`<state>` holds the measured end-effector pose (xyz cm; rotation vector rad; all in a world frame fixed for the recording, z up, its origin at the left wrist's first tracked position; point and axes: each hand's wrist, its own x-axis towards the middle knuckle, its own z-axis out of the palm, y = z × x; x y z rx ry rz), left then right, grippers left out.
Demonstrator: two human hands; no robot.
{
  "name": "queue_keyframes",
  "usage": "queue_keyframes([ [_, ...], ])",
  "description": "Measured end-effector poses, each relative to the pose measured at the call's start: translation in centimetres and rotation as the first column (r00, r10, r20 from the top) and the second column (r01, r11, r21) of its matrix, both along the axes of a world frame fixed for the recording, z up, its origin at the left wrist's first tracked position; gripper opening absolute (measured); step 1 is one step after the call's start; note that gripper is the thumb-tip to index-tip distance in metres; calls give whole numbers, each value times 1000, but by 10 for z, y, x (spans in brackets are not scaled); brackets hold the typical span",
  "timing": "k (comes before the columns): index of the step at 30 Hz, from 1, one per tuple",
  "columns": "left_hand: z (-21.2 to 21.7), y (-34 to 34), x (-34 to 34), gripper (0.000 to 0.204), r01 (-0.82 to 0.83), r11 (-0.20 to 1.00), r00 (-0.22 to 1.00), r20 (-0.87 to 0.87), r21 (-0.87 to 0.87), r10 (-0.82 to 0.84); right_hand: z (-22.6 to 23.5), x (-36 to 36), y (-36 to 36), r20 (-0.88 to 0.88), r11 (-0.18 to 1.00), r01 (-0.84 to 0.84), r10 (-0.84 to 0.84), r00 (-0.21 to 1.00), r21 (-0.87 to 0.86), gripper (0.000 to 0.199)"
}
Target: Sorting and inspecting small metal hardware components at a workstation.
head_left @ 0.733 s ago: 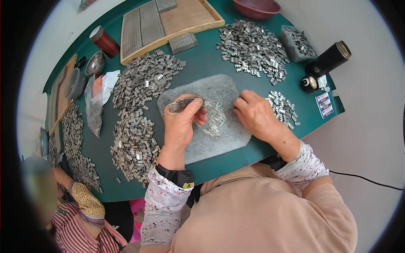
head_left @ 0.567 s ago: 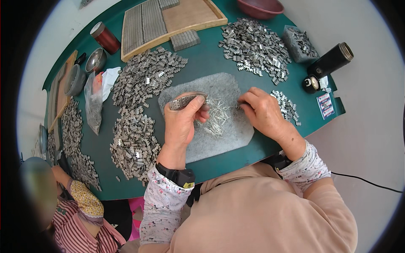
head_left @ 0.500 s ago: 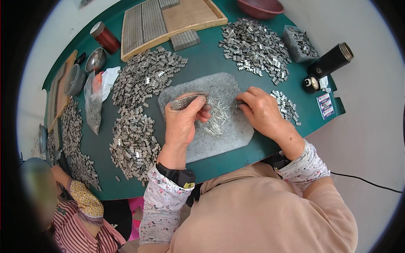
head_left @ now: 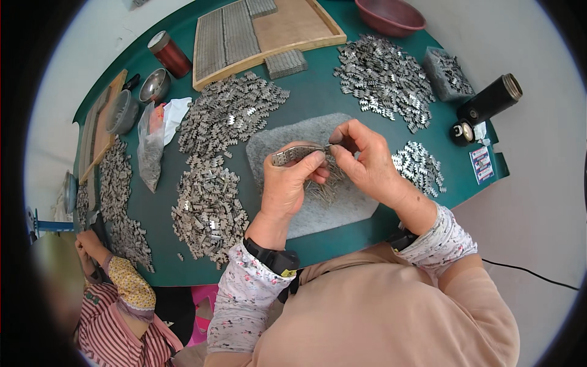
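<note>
My left hand (head_left: 284, 192) is closed round a linked metal band, like a watch band (head_left: 287, 155), which curves over the fingers with its free end towards the right. At that end the thumb and fingers of my right hand (head_left: 374, 164) are pinched together; the small piece between them is too small to make out. Below both hands lies a grey felt mat (head_left: 351, 215). A loose heap of thin metal pins (head_left: 324, 192) rests on it, partly hidden by my hands.
Heaps of metal links (head_left: 211, 205) flank the mat, with a smaller pile (head_left: 419, 165) at right. Behind are a wooden tray (head_left: 299, 43) of metal strips, a red bowl (head_left: 391, 18) and a black flask (head_left: 492, 101). Another person's hand (head_left: 92, 244) is at far left.
My right hand has moved left and up to meet the end of the band. The view has shifted slightly, and the other person's hands have come further into sight.
</note>
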<state>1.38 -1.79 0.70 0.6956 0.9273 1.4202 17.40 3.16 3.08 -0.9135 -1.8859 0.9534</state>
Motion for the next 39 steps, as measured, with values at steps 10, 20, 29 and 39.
queue_keyframes([
  [10, 4, 0, 1, 14, -43, 996, 983, -176, 73, 55, -3, -5, -7, -187, 984, -63, 31, 982, -166, 10],
  [20, 5, 1, -9, 12, -127, 988, 984, -114, 93, 138, 1, 24, 22, 331, 983, 105, -152, 931, 153, 8],
  [29, 0, 5, -14, 9, -95, 994, 986, -131, 52, 101, -20, 2, 6, 582, 938, 24, -234, 779, 345, 9],
  [39, 1, 4, -11, 8, -73, 997, 983, -166, 30, 77, -31, -4, 4, 657, 893, -46, -294, 694, 448, 12],
])
